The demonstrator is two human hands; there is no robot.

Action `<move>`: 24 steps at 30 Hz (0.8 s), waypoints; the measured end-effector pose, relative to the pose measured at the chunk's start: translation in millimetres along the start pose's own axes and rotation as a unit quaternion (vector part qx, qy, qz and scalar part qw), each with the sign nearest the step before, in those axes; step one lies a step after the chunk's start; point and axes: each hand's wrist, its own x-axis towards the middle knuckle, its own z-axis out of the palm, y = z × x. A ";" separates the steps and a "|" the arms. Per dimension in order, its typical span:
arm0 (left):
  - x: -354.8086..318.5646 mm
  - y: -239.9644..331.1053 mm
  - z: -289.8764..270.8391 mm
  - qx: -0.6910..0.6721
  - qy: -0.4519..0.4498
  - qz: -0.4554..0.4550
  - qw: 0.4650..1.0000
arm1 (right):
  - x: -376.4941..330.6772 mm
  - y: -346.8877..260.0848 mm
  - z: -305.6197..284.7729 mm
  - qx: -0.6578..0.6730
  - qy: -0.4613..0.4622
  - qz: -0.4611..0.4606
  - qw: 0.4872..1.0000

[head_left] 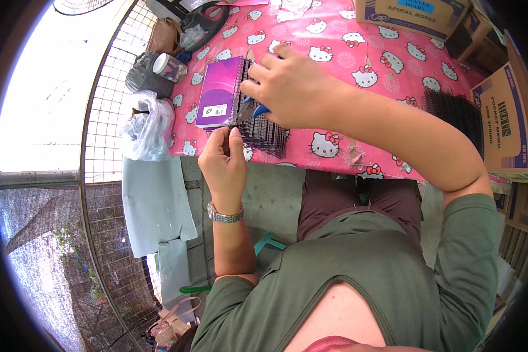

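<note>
A stack of purple spiral notebooks (222,88) lies near the left edge of the table, black coils along its right side. My right hand (293,88) is closed around blue-handled pliers (260,110), their metal jaws pointing down-left at the bottom end of the coil. Just below those jaws, my left hand (224,158) has thumb and forefinger pinched at the notebook's lower right corner. What sits between these fingertips is too small to make out. Beside the notebooks and partly under my right hand lie several black spiral wires (268,138).
A pink patterned cloth covers the table (328,70). More black coils (452,114) lie at the right, beside a cardboard box (504,117). Another box (410,17) stands at the back. A plastic bag (149,126) and a white tub (169,67) are at the left edge.
</note>
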 end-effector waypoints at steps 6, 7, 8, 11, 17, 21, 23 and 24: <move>-0.8 -2.7 6.4 -0.008 0.013 0.001 1.000 | 4.4 0.8 2.2 0.016 -0.008 -0.008 1.000; -1.1 -4.2 6.8 -0.018 0.016 -0.003 1.000 | 7.7 -0.7 0.7 0.025 -0.027 -0.008 0.999; -1.8 -5.6 7.0 -0.027 0.019 -0.006 0.999 | 8.5 -1.4 -1.0 0.030 -0.051 0.002 0.998; -4.5 -7.9 5.4 -0.120 0.007 -0.083 0.989 | 8.2 -1.1 0.7 0.048 -0.071 0.021 0.996; -8.5 -7.1 7.2 -0.287 -0.010 -0.157 0.945 | -2.6 -4.5 18.4 0.069 -0.018 0.031 0.997; -7.1 -7.8 5.6 -0.293 -0.011 -0.165 0.942 | 0.1 2.0 20.8 0.013 0.085 -0.018 0.996; -7.9 -7.2 8.0 -0.293 -0.008 -0.155 0.943 | -3.6 5.4 22.9 0.027 0.086 -0.025 0.996; -8.0 -7.2 8.6 -0.292 -0.008 -0.150 0.945 | -4.5 5.6 21.5 0.053 0.053 -0.015 0.997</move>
